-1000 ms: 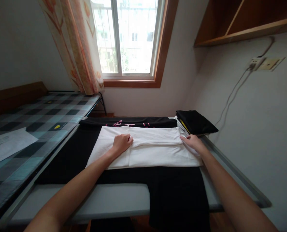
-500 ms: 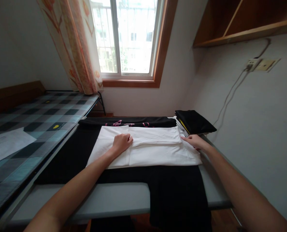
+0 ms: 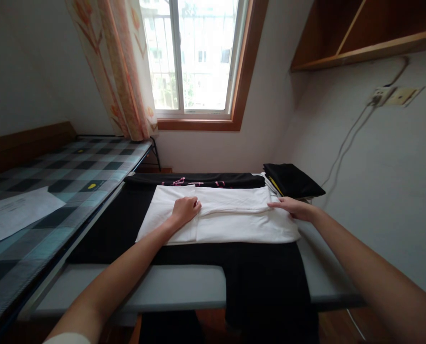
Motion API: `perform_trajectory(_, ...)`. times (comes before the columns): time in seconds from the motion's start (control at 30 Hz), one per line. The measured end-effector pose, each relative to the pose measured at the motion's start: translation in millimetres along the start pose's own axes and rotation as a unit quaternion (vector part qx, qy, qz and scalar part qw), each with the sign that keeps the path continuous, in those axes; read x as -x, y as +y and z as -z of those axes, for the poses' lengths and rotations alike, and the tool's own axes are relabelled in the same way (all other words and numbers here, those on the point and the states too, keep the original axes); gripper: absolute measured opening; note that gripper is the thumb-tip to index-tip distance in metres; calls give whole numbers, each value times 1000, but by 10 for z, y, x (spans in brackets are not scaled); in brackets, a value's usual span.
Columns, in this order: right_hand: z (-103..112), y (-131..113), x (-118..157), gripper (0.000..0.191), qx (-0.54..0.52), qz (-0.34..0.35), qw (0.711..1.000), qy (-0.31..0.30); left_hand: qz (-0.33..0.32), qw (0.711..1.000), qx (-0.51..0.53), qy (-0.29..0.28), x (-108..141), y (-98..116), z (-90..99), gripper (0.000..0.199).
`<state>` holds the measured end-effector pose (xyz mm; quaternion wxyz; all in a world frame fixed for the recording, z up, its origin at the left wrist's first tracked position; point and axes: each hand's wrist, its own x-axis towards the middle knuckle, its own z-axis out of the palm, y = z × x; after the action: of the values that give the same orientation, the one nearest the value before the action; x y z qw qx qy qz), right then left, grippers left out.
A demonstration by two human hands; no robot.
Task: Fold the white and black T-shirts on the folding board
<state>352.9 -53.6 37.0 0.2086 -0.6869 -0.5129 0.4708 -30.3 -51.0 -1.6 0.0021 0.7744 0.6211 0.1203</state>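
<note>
A long folded white garment point(image 3: 234, 224) lies across black cloth on a narrow light-coloured table. My left hand point(image 3: 186, 210) rests on it left of the middle, fingers curled at the edge of a folded-over panel. At the garment's right end, my right hand point(image 3: 292, 206) has its index finger stretched along the upper fold, the other fingers curled under and partly hidden. It appears to grip the white cloth there. Beneath is a spread black garment point(image 3: 266, 282) with pink lettering near its far rolled edge; one part hangs over the table's front.
Folded clothes with a black top piece point(image 3: 293, 180) are stacked at the table's far right corner. A checked bed point(image 3: 101, 165) with a paper sheet point(image 3: 19, 212) adjoins the left side. Wall, socket and cable point(image 3: 342, 148) are on the right; a wooden shelf point(image 3: 363, 48) hangs above.
The view has shifted slightly, so everything sits a little further right. My right index finger now lies straighter along the fold. My left hand keeps its place on the white garment.
</note>
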Motion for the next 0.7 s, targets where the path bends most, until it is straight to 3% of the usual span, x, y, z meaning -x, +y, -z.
perform_trajectory(0.13,26,-94,24,30,-60,-46,995,-61,4,1000,5,0,15,4,10,36)
perform_trajectory(0.23,45,-328,54,26,-63,-43,994,-82,1,1000,6,3,15,7,10,36)
perform_trajectory(0.3,-37,-577,86,25,-60,-11,995,-83,-1,1000,8,1,13,9,12,36)
perform_trajectory(0.4,-367,-963,146,34,-41,86,994,-54,-3,1000,13,3,16,10,15,36)
perform_trajectory(0.43,-513,-1063,160,37,-32,111,990,-76,-5,1000,15,5,19,9,16,35)
perform_trajectory(0.5,-794,-1191,154,45,-9,144,964,-223,-10,1000,22,8,26,6,18,34)
perform_trajectory(0.57,-993,-1224,75,49,23,181,938,-294,-19,999,36,11,32,1,21,32)
perform_trajectory(0.63,-1080,-1194,-80,42,80,228,944,-226,-18,998,53,13,34,-1,30,29)
perform_trajectory(0.7,-1086,-1142,-274,27,160,277,945,-73,-6,997,77,23,40,10,47,27)
